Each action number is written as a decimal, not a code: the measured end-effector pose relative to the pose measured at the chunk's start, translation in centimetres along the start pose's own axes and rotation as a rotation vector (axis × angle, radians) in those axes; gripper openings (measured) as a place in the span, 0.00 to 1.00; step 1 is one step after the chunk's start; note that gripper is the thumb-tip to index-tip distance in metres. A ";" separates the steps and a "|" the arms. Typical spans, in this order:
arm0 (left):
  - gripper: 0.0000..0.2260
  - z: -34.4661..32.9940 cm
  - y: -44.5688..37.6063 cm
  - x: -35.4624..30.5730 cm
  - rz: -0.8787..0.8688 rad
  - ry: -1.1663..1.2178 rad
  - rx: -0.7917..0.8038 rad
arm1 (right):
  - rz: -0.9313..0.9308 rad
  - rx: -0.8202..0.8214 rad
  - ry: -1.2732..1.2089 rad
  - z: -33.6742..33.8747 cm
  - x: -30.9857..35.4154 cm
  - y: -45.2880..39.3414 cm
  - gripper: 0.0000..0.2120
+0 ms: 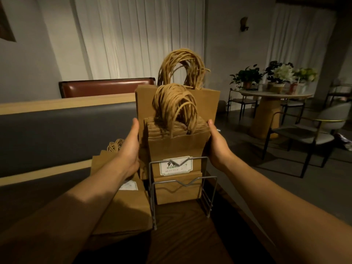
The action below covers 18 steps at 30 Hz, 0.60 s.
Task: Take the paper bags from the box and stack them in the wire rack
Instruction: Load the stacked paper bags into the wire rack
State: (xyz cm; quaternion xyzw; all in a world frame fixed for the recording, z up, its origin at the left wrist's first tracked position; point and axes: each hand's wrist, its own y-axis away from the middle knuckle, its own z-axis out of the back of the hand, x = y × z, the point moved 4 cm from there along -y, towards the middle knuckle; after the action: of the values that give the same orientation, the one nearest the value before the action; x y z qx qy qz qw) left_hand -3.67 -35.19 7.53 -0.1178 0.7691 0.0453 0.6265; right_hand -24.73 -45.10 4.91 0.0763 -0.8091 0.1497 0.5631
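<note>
While both hands pressed in from either side, a thick stack of bags stood upright in the rack on the dark table. The left hand lay flat against the stack's left edge, thumb up; the right hand clasped the right edge, its fingers hidden behind the paper. Taller bags rose just behind. More bags lay flat to the left, beside the rack.
</note>
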 end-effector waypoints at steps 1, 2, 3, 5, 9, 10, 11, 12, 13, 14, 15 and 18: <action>0.29 -0.3 0.0 0.1 0.007 -0.006 0.013 | 0.004 -0.012 -0.005 0.2 0.0 -0.1 0.26; 0.29 -0.4 0.0 0.2 0.011 -0.017 0.011 | 0.013 -0.016 -0.013 0.5 -0.2 -0.2 0.26; 0.29 -0.2 -0.1 0.2 0.015 -0.030 -0.007 | 0.023 -0.014 -0.008 0.6 -0.4 -0.2 0.25; 0.30 0.6 -0.4 1.0 0.024 -0.072 -0.035 | 0.047 0.010 0.019 0.7 -0.6 0.2 0.22; 0.35 3.1 0.1 3.5 0.045 -0.197 -0.056 | 0.038 0.032 0.005 0.5 -1.3 1.0 0.19; 0.36 3.6 0.1 4.2 0.047 -0.211 -0.044 | 0.035 0.026 0.005 0.5 -1.3 1.0 0.18; 0.36 3.9 0.3 4.5 0.043 -0.211 -0.034 | 0.030 0.022 0.003 0.4 -1.3 1.1 0.16; 0.34 3.9 0.6 4.7 0.029 -0.203 -0.018 | 0.029 0.018 -0.001 0.5 -1.4 1.0 0.14; 0.33 4.0 0.6 4.6 0.011 -0.198 -0.008 | 0.030 0.015 -0.001 0.5 -1.3 1.0 0.13; 0.33 3.8 0.8 4.6 -0.005 -0.196 0.007 | 0.030 0.007 0.001 0.6 -1.5 1.0 0.12; 0.31 3.9 0.6 4.6 -0.014 -0.206 0.022 | 0.029 -0.002 0.009 0.6 -1.5 1.0 0.13; 0.23 4.9 1.1 4.5 -0.031 -0.268 0.046 | 0.027 -0.031 0.045 0.9 -1.7 0.7 0.15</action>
State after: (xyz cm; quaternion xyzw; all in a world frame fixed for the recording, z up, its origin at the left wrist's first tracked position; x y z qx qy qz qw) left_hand -0.14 -33.67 2.01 -0.1080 0.6774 0.0335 0.7269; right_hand -25.09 -44.81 2.89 0.0531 -0.7993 0.1467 0.5803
